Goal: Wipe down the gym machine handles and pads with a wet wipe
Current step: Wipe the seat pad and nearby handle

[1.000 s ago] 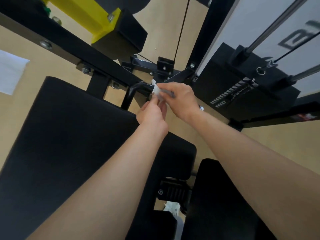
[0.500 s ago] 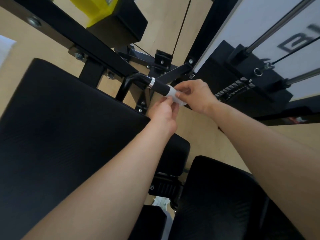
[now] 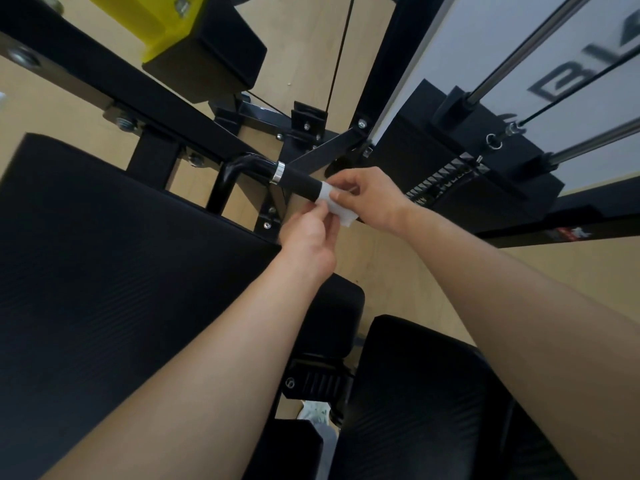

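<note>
Two hands (image 3: 311, 237) on wipe (image 3: 341, 206), apparently around handle (image 3: 299, 180)

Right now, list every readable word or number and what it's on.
"BL", seemingly; large dark letters cut off at the picture's edge, on the white shield.
Red sticker on the black frame: too blurred.
Weight stack markings: too small.

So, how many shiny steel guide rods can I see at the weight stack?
2. The upper rod slants toward the top right; the lower rod runs to the right edge beneath it. More may lie outside the frame.
</note>
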Demonstrator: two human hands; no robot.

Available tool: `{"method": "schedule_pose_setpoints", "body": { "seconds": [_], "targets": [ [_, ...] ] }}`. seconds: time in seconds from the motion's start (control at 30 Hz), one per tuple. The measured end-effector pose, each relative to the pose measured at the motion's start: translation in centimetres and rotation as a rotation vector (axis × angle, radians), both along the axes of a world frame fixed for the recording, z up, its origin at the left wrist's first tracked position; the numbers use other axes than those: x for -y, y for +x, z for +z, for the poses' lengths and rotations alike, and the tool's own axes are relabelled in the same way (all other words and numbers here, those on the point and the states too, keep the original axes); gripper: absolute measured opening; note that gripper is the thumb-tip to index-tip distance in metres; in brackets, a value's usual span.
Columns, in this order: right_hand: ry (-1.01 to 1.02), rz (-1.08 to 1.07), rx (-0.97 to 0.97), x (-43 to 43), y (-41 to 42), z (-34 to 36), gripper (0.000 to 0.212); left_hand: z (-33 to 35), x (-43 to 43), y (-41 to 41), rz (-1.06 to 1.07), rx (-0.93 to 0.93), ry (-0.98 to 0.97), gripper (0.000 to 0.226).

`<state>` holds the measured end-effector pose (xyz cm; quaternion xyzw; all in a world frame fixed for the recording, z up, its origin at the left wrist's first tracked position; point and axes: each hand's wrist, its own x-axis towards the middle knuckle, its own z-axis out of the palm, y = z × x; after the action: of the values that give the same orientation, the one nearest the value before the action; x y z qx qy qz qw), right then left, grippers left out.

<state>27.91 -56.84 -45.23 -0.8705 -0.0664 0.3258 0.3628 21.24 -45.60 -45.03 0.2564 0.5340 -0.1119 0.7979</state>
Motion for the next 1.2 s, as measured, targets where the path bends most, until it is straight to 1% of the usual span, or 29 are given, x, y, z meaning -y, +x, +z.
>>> {"method": "schedule_pose_setpoints", "body": {
  "seconds": [0.03, 0.1, 0.2, 0.27, 0.3, 0.33, 0.37, 0.43, 0.5, 0.6, 0.73, 0.87, 1.0, 1.07, 1.13, 1.2],
  "targets": [
    [-0.017, 0.012, -0.005, 0.3, 0.1, 0.0, 0.029, 0.0, -0.1, -0.1, -0.029, -0.002, 0.005, 0.025],
    [-0.004, 0.024, 0.014, -0.1, 0.3, 0.1, 0.030, -0.1, -0.7, -0.1, -0.017, 0.016, 0.050, 0.027],
    [0.071, 0.025, 0.081, -2.4, 0.3, 0.4, 0.031, 0.7, -1.8, -0.1, 0.044, 0.046, 0.214, 0.035],
    [0.104, -0.021, 0.125, -3.8, 0.2, 0.5, 0.032, 1.3, -2.1, -0.4, 0.034, -0.014, 0.348, 0.042],
    [0.113, -0.054, 0.140, -4.1, 0.0, 0.5, 0.033, 1.3, -2.1, -0.7, 0.029, -0.064, 0.381, 0.042],
    [0.113, -0.080, 0.153, -4.1, -0.2, 0.5, 0.036, 1.5, -2.0, -1.0, 0.028, -0.104, 0.376, 0.040],
    [0.100, -0.089, 0.164, -3.9, -0.4, 0.5, 0.038, 1.8, -1.7, -1.1, 0.020, -0.115, 0.330, 0.034],
    [0.041, -0.068, 0.169, -3.0, -0.7, 0.5, 0.041, 2.0, -1.4, -1.0, -0.018, -0.060, 0.188, 0.018],
    [0.013, -0.044, 0.124, -2.0, -0.6, 0.6, 0.039, 1.6, -1.3, -0.5, -0.042, 0.009, 0.084, 0.018],
    [0.091, -0.073, 0.011, -1.2, 0.0, 0.9, 0.031, 0.5, -1.6, 0.1, -0.005, 0.038, 0.014, 0.024],
    [0.117, -0.006, 0.045, -2.9, 0.8, 1.4, 0.031, 0.4, -2.5, 0.3, 0.048, 0.068, 0.021, 0.023],
    [0.159, 0.018, 0.069, -4.9, 1.0, 1.3, 0.033, 0.9, -3.8, 0.8, 0.068, 0.098, 0.090, 0.020],
    [0.084, 0.107, 0.064, -3.5, 0.7, 1.1, 0.036, 0.5, -3.1, 1.0, 0.114, 0.099, 0.074, 0.023],
    [0.018, 0.137, 0.048, -2.2, 0.7, 1.1, 0.035, -0.1, -2.3, 0.6, 0.089, 0.100, 0.044, 0.027],
    [-0.041, 0.136, 0.014, -0.7, 0.6, 1.0, 0.035, -0.3, -1.3, 0.3, 0.006, 0.096, 0.007, 0.029],
    [-0.097, 0.114, -0.025, 0.9, 0.2, 0.9, 0.034, -0.3, 0.0, -0.1, -0.088, 0.087, -0.010, 0.025]
  ]
}}
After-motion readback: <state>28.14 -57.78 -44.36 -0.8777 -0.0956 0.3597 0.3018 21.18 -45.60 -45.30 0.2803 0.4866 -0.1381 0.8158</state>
